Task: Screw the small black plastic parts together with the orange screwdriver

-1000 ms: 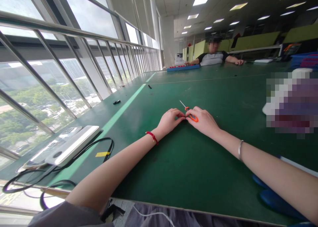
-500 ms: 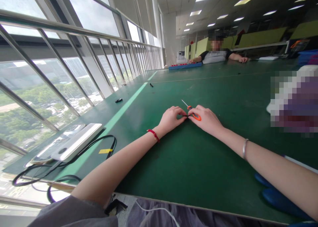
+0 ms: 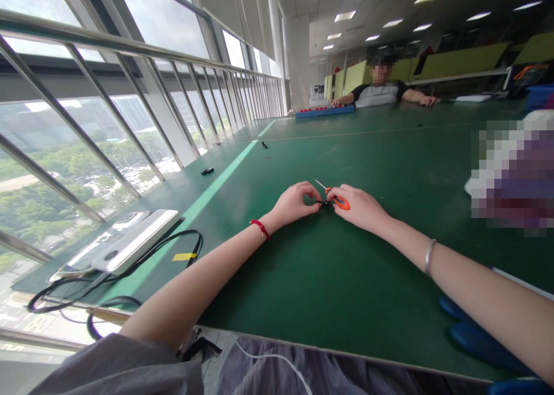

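Thumb and fingertips of my left hand [image 3: 295, 202] pinch one end of a small black part [image 3: 324, 203], too small to name, just over the table. My right hand [image 3: 362, 206] is closed, with an orange and black screwdriver [image 3: 343, 203] tucked in its fingers. The thin metal shaft points away to the upper left, apart from the black part. The right fingertips are close to the other end of that part; whether they touch it I cannot tell.
The green table [image 3: 268, 291] carries a white power bank [image 3: 138, 242] and black cable [image 3: 199, 245] at left. Small black pieces [image 3: 208, 171] lie farther off. Blue-handled tools [image 3: 485, 340] rest under my right forearm. A person [image 3: 378, 95] sits opposite behind a blue tray [image 3: 324, 112].
My left hand has shifted slightly left, and a little more of the black part shows between my hands. The right hand keeps the screwdriver. The camera view has moved slightly.
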A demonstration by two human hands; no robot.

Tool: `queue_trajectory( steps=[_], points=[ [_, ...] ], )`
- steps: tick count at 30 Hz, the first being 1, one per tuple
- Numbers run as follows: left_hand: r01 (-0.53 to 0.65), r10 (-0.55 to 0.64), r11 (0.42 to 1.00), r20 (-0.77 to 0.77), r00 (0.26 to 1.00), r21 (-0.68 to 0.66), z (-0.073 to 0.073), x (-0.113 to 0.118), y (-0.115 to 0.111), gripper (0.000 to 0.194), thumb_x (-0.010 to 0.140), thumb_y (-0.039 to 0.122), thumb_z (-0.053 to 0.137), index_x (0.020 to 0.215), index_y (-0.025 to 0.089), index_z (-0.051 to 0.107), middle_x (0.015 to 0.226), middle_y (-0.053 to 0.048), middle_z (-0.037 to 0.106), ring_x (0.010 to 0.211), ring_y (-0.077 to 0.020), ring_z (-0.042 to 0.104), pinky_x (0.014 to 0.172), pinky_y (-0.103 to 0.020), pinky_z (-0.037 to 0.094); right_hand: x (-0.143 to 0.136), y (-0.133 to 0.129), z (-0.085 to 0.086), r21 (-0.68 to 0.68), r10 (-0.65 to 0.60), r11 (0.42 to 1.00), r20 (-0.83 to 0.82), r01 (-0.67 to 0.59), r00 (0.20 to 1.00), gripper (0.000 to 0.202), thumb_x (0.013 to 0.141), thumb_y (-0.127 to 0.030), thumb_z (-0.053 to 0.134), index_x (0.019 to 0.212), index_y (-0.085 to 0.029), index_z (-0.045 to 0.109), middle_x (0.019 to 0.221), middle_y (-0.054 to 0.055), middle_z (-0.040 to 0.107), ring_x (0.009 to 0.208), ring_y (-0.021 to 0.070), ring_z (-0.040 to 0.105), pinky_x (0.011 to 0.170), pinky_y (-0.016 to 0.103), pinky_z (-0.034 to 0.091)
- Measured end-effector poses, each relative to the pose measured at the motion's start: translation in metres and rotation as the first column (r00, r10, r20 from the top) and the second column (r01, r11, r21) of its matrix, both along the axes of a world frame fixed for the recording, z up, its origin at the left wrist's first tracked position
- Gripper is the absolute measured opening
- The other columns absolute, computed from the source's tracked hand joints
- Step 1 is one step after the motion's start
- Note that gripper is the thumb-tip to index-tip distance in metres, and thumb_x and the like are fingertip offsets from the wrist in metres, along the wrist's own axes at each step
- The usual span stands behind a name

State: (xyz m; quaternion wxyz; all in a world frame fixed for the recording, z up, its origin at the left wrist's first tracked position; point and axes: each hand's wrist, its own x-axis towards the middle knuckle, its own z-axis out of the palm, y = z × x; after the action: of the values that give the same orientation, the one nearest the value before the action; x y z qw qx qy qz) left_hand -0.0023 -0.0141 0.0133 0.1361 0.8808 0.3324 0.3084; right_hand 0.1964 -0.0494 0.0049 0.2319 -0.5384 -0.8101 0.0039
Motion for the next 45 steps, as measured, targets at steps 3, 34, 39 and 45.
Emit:
queue_trajectory(
  steps=[3,34,39,45],
  points=[
    [0.023,-0.023,1.0,-0.021,1.0,0.005,-0.002,0.003,-0.002,0.007,0.074,0.02,0.063,0.08,0.018,0.067,0.094,-0.004,0.065,0.087,-0.0164,0.062,0.085,-0.029,0.05,0.0,0.0,-0.001,0.003,0.005,1.0,0.016,-0.005,1.0,0.021,0.08,-0.022,0.051,0.098,-0.026,0.062,0.093,0.003,0.062,0.071,0.0174,0.058,0.061,0.027,0.039],
    [-0.569,0.569,0.82,0.018,0.822,0.06,0.018,-0.056,0.036,0.014,0.071,0.021,0.061,0.079,0.015,0.071,0.09,-0.006,0.069,0.083,-0.0194,0.063,0.079,-0.029,0.05,0.001,-0.002,0.002,-0.02,-0.029,0.999,-0.064,0.027,0.998,0.022,0.078,-0.021,0.051,0.096,-0.025,0.062,0.097,0.003,0.064,0.066,0.015,0.057,0.054,0.026,0.04],
    [-0.843,0.843,0.536,-0.013,0.537,-0.054,0.024,-0.126,0.053,0.022,0.07,0.023,0.062,0.086,0.014,0.074,0.087,-0.008,0.072,0.084,-0.0225,0.065,0.074,-0.028,0.05,0.001,-0.002,0.002,-0.033,-0.024,0.999,-0.041,0.022,0.999,0.023,0.079,-0.022,0.051,0.098,-0.024,0.063,0.101,0.003,0.065,0.065,0.0148,0.057,0.055,0.027,0.041],
    [-0.929,0.928,0.349,-0.091,0.361,-0.124,0.019,-0.17,0.054,0.024,0.066,0.025,0.065,0.086,0.015,0.074,0.086,-0.01,0.072,0.091,-0.0273,0.064,0.077,-0.031,0.05,0.002,-0.002,0.001,0.004,-0.008,1.0,-0.038,0.009,0.999,0.023,0.079,-0.021,0.052,0.097,-0.025,0.064,0.1,0.004,0.066,0.071,0.0167,0.06,0.059,0.028,0.043]
  ],
)
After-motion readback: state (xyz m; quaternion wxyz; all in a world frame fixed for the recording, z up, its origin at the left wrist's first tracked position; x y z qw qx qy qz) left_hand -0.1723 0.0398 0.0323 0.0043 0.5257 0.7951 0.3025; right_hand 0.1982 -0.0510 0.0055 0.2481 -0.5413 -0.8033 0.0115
